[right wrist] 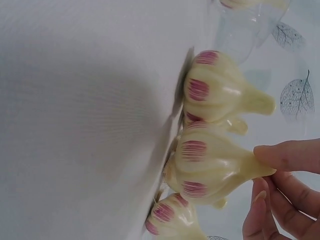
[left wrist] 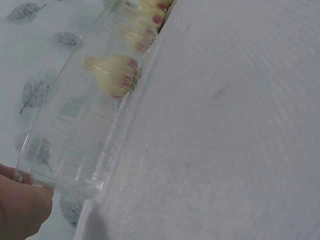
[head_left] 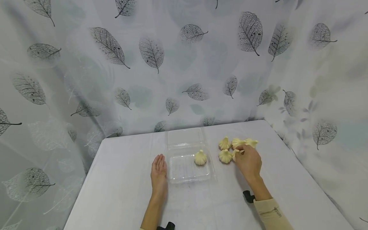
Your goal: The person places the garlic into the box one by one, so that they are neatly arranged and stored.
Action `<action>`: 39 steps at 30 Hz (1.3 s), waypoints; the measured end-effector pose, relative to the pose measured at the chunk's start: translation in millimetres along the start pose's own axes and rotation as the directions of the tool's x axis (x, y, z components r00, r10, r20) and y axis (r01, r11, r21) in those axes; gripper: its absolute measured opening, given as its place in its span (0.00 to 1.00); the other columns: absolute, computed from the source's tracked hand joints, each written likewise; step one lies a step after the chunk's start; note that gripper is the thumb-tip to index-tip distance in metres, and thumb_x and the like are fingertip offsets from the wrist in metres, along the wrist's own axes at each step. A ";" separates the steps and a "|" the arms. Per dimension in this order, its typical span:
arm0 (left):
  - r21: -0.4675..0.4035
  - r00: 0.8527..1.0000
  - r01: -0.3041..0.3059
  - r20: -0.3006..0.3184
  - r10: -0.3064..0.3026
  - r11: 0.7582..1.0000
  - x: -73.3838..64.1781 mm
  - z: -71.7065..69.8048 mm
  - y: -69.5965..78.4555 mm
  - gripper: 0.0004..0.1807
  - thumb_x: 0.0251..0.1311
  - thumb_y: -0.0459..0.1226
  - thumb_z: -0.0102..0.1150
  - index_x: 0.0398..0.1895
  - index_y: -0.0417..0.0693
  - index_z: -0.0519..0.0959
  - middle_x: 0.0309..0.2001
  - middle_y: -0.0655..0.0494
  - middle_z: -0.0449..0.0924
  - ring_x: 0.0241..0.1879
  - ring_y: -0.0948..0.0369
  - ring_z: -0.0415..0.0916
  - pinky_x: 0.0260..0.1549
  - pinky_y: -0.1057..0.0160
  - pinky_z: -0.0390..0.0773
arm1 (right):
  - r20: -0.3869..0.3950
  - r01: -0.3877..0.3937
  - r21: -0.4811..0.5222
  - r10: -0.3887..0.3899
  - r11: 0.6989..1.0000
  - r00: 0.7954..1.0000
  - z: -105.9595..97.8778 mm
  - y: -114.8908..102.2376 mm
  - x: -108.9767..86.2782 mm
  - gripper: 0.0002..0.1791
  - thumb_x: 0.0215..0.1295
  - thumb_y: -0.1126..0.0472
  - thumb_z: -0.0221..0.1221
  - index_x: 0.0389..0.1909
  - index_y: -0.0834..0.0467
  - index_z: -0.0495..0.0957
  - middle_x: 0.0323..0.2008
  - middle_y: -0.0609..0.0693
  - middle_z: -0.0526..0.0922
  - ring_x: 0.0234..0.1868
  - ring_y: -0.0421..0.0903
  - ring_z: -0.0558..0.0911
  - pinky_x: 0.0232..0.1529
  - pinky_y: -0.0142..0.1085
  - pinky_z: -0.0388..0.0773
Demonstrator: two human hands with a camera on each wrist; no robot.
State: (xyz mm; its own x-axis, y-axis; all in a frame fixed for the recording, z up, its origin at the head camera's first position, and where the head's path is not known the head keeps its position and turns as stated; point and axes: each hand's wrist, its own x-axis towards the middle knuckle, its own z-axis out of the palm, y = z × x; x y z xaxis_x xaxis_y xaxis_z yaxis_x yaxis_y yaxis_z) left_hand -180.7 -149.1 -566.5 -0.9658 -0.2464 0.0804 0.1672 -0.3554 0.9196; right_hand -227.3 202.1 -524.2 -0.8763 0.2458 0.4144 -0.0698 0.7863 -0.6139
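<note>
A clear plastic clamshell box [head_left: 181, 166] lies with its lid folded back on the table. One garlic bulb [head_left: 200, 157] sits in the right part of its base. Along the box's left side stands my left hand [head_left: 159, 172], fingers straight; in the left wrist view its thumb [left wrist: 27, 205] is at the box's rim. To the right of the box, my right hand [head_left: 250, 162] pinches a garlic bulb [right wrist: 212, 162] by its stem between thumb and fingertips. That bulb is cream with purple streaks, close over the table among the other bulbs.
Several more garlic bulbs [head_left: 225, 156] are grouped right of the box, some partly behind my right hand. A white cloth covers the table [head_left: 120, 179]. Leaf-printed curtain [head_left: 198, 60] hangs behind and at both sides.
</note>
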 end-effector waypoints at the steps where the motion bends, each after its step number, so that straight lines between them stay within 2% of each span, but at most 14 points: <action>1: -0.004 1.000 0.002 -0.002 -0.002 1.000 0.1 0.0 0.0 0.33 0.76 0.19 0.35 0.82 0.38 0.49 0.81 0.45 0.52 0.82 0.55 0.48 0.77 0.66 0.60 | -0.003 -0.003 -0.001 0.003 1.000 1.000 -0.6 -0.4 0.3 0.07 0.61 0.66 0.67 0.40 0.57 0.89 0.34 0.54 0.87 0.33 0.52 0.84 0.22 0.44 0.79; 7: 0.011 1.000 -0.004 0.000 0.004 1.000 0.3 0.3 1.1 0.34 0.75 0.18 0.34 0.82 0.38 0.48 0.82 0.44 0.51 0.82 0.52 0.47 0.77 0.65 0.59 | -0.039 -0.001 0.017 0.001 1.000 0.999 -5.8 -3.9 2.3 0.08 0.60 0.67 0.67 0.40 0.58 0.88 0.31 0.55 0.87 0.32 0.54 0.84 0.24 0.47 0.80; 14: 0.047 1.000 0.001 0.000 -0.001 0.999 0.1 -0.2 1.8 0.32 0.78 0.21 0.36 0.82 0.38 0.49 0.82 0.43 0.50 0.82 0.54 0.49 0.76 0.68 0.61 | -0.093 0.056 0.058 -0.051 0.997 0.994 -9.6 -7.1 2.8 0.07 0.59 0.69 0.69 0.39 0.62 0.88 0.32 0.58 0.87 0.33 0.56 0.85 0.28 0.52 0.81; 19: 0.060 1.000 0.013 0.002 -0.013 0.998 -0.4 -0.5 2.4 0.32 0.79 0.22 0.37 0.82 0.41 0.49 0.82 0.47 0.51 0.82 0.56 0.49 0.76 0.69 0.61 | -0.125 0.090 0.077 -0.080 0.993 0.989 -12.4 -11.4 3.4 0.07 0.58 0.70 0.69 0.39 0.64 0.88 0.33 0.60 0.87 0.36 0.59 0.85 0.34 0.56 0.81; 25: 0.060 0.999 0.033 0.012 -0.034 0.998 -0.1 -0.6 3.2 0.32 0.79 0.23 0.36 0.83 0.45 0.49 0.83 0.49 0.49 0.82 0.59 0.48 0.77 0.69 0.59 | -0.143 0.110 0.101 -0.094 0.989 0.985 -14.3 -14.9 4.9 0.07 0.59 0.70 0.70 0.39 0.64 0.87 0.33 0.60 0.87 0.35 0.58 0.86 0.34 0.54 0.82; 30: 0.035 0.999 0.033 -0.004 -0.033 0.999 -1.1 0.7 3.9 0.33 0.78 0.21 0.36 0.82 0.46 0.51 0.82 0.50 0.52 0.81 0.59 0.50 0.76 0.70 0.61 | -0.149 0.106 0.123 -0.088 0.987 0.985 -17.8 -18.9 5.6 0.07 0.59 0.70 0.71 0.39 0.64 0.87 0.32 0.59 0.87 0.34 0.57 0.86 0.33 0.49 0.82; 39: 0.056 1.000 0.028 -0.001 -0.028 0.998 -0.8 0.2 3.7 0.33 0.78 0.22 0.37 0.82 0.45 0.50 0.82 0.50 0.52 0.81 0.59 0.49 0.76 0.70 0.60 | -0.173 0.134 0.149 -0.108 0.980 0.979 -22.0 -30.4 5.9 0.09 0.58 0.70 0.72 0.40 0.63 0.87 0.33 0.57 0.89 0.33 0.53 0.86 0.33 0.44 0.84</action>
State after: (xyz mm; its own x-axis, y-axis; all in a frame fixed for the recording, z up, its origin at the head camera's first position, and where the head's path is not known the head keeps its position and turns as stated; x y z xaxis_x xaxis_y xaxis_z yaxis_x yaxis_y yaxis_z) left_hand -179.3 -150.0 -563.1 -0.9699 -0.2372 0.0545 0.1290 -0.3112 0.9415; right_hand -219.9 192.2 -488.3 -0.7677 0.2539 0.5883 -0.2575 0.7185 -0.6461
